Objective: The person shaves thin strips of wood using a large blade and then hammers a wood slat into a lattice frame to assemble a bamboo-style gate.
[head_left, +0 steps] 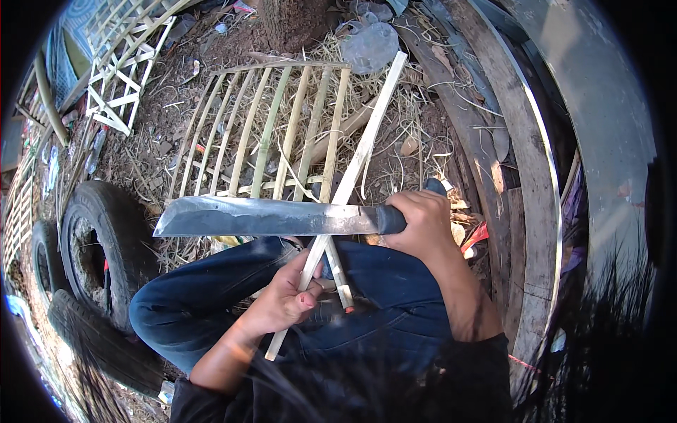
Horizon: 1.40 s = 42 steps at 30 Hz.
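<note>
My right hand is closed round the dark handle of a machete. Its broad blade points left and lies across a long pale bamboo strip, hiding a short stretch of it. Lower down, my left hand grips that strip near its lower end, thumb over it. The strip slants from my lap up to the far right. Just beyond the blade, a bamboo lattice panel of upright slats lies on the ground. Another slat runs down between my legs, its upper part hidden behind the blade.
Old tyres stand and lie at my left. Long wooden planks run along my right side. A tree trunk rises at the far side, near a clear plastic bag. Shavings litter the soil, and another white lattice leans at far left.
</note>
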{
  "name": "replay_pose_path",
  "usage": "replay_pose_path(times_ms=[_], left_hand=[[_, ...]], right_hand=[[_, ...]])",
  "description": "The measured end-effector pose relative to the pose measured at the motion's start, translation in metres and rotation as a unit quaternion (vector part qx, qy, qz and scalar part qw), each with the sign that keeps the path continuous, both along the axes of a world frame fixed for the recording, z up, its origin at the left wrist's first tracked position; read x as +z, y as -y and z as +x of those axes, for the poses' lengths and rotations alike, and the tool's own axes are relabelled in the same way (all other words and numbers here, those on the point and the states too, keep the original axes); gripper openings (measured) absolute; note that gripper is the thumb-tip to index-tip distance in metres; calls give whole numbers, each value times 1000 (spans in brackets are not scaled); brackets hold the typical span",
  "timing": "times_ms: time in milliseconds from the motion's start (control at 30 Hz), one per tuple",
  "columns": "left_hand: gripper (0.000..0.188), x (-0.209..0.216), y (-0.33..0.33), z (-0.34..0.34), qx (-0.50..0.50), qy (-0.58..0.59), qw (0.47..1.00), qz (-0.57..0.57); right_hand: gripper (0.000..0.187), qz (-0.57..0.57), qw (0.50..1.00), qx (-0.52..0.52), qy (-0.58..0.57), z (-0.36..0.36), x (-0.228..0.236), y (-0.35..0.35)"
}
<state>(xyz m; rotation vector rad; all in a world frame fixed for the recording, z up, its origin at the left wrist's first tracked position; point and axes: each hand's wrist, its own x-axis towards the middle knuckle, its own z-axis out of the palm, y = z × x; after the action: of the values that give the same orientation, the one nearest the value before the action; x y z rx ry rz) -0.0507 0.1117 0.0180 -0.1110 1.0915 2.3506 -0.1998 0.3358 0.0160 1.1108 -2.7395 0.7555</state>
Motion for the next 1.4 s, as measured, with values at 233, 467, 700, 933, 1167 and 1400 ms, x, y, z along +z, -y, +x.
replay_pose_path(times_ms=[233, 467, 700, 933, 1167, 1400], left_hand=[[66, -6, 7, 6, -50, 41, 994, 92], [64, 10, 7, 19, -50, 63, 997, -6], [65, 5, 2, 8, 10, 1, 998, -59], [77, 26, -26, 0, 42, 2, 996, -74], [72, 1, -12, 16, -26, -90, 957, -273], [64, 29, -12, 5, 20, -80, 972, -221]], right_hand=[[35, 1, 999, 9, -50, 6, 15, -4], [22, -28, 970, -238, -40, -26, 24, -21], [21, -53, 941, -332, 37, -18, 33, -59], [23, -36, 998, -46, 6, 19, 30, 7], [24, 13, 991, -131, -28, 7, 27, -14], [26, -4, 996, -90, -16, 14, 31, -2]])
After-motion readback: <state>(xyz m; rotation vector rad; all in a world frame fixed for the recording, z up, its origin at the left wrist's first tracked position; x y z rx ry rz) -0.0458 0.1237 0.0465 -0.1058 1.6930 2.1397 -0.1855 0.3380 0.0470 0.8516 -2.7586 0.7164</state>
